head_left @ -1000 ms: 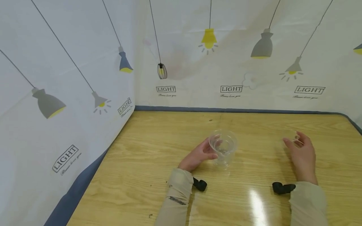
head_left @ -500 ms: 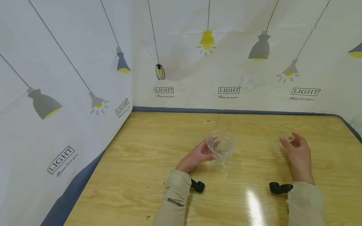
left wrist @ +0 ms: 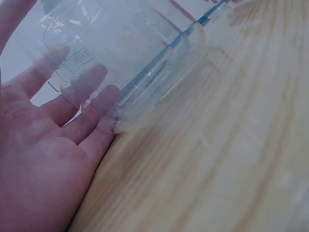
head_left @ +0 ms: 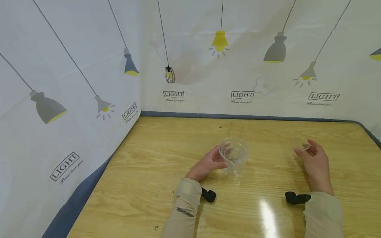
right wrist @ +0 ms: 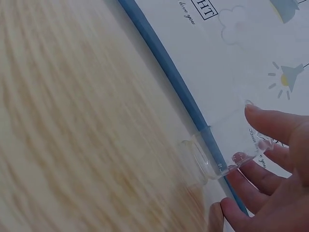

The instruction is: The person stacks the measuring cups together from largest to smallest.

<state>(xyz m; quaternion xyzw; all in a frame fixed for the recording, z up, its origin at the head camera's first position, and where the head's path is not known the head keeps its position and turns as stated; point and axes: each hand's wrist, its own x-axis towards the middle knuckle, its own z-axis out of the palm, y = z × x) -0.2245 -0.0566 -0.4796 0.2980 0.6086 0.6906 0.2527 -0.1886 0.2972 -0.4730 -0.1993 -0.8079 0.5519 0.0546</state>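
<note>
A large clear cup (head_left: 235, 165) stands upright on the table, slightly right of the middle in the head view. My left hand (head_left: 208, 162) holds it from its left side, thumb in front and fingers behind the wall. Through that see-through wall the left wrist view shows the fingertips (left wrist: 99, 72). Farther right, my right hand (head_left: 317, 162) holds a small clear measuring cup (right wrist: 224, 145) between thumb and fingers. A small printed mark shows near its base. Whether that base touches the table, I cannot tell.
The wooden table (head_left: 143, 155) meets a white printed wall covering (head_left: 196, 66) at the back and left, with a blue strip (head_left: 190, 115) along the edge. Black wrist mounts (head_left: 209, 195) stick out from the sleeves.
My right fingertips and the small measuring cup have shifted slightly left. The left hand and the large cup keep their place; the head view sways a little.
</note>
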